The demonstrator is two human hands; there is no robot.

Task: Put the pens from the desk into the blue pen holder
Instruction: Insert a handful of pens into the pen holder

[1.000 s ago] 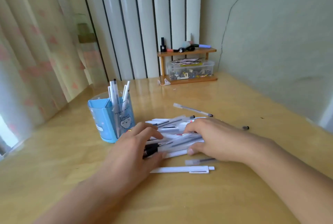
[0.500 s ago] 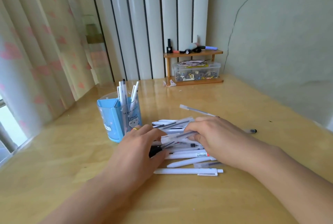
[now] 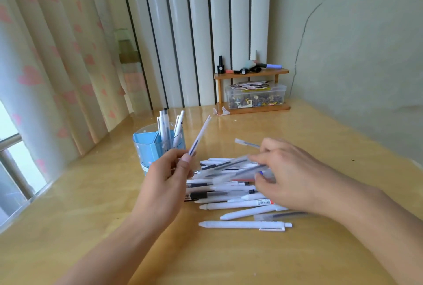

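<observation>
A blue pen holder [image 3: 146,147] stands on the wooden desk [image 3: 96,195] with several white pens [image 3: 165,125] upright in it. My left hand [image 3: 168,177] is raised just right of the holder, pinching a clear pen [image 3: 199,135] that points up and away. A pile of white and clear pens [image 3: 229,190] lies in the middle of the desk. My right hand [image 3: 290,174] rests on the pile's right side, its fingers closed around a blurred clear pen [image 3: 231,166]. One white click pen [image 3: 242,224] lies alone nearest me.
A small wooden shelf [image 3: 251,73] with bottles and markers stands at the back against the wall, over a clear plastic box [image 3: 256,95] of small items. Curtains [image 3: 45,55] and a window hang on the left. A lone clear pen [image 3: 246,142] lies beyond my right hand.
My left hand has lifted off the pile with a clear pen and moved up toward the holder. My right hand has shifted slightly on the pile, gripping another pen.
</observation>
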